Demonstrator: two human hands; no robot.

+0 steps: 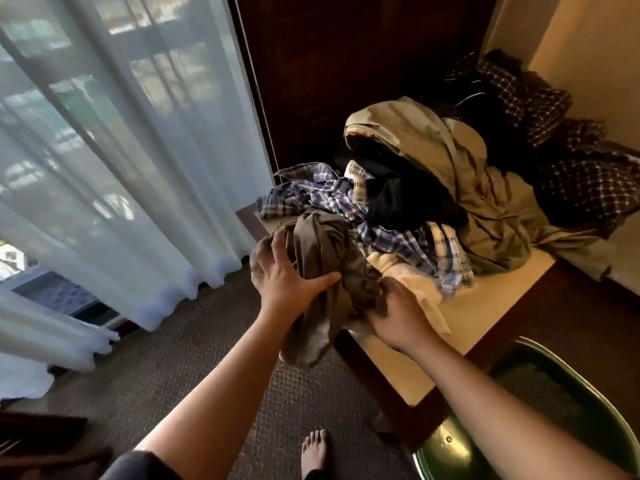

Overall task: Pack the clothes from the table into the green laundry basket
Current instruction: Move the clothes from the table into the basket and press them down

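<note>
A crumpled olive-brown garment (320, 258) hangs over the near left corner of the table (485, 306). My left hand (284, 275) grips its left side and my right hand (398, 313) grips its lower right part. Behind it lies a pile of clothes: a purple plaid shirt (398, 237), a cream cloth (419, 289), a black garment (391, 192), a tan garment (460, 174) and a dark checked cloth (585, 178). The green laundry basket (446, 455) stands on the floor at the lower right, below the table; my right forearm hides part of it.
White sheer curtains (104, 168) cover a window at the left. A dark wooden panel (329, 64) rises behind the table. Brown carpet (190, 375) covers the floor, and my bare foot (313, 452) stands near the basket.
</note>
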